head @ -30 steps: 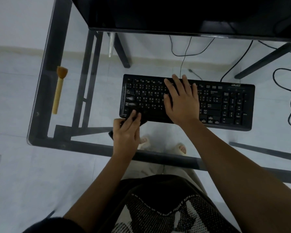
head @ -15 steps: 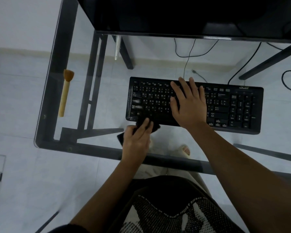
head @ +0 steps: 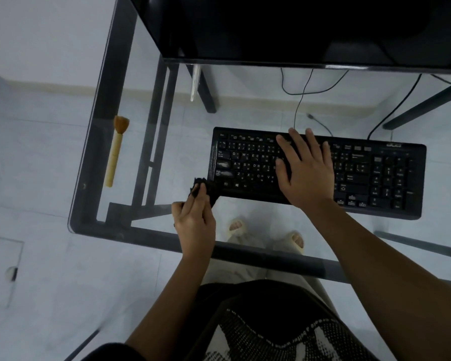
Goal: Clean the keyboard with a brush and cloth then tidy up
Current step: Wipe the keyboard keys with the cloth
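A black keyboard [head: 375,173] lies on the glass desk [head: 89,162]. My right hand [head: 306,168] presses flat on its middle keys, fingers spread. At the keyboard's near left corner my left hand [head: 195,221] pinches a small dark cloth [head: 202,186], which touches that corner. A brush [head: 115,149] with a pale wooden handle and brown bristles lies by itself near the desk's left edge, bristles pointing away from me.
A large black monitor [head: 297,27] stands behind the keyboard. Cables [head: 300,100] run on the floor beneath the glass. The desk's dark metal frame [head: 151,142] shows through the top. My feet in sandals are under the desk.
My left hand with the cloth has slid left along the keyboard's front edge to its near left corner. My right hand stays pressed on the keys.
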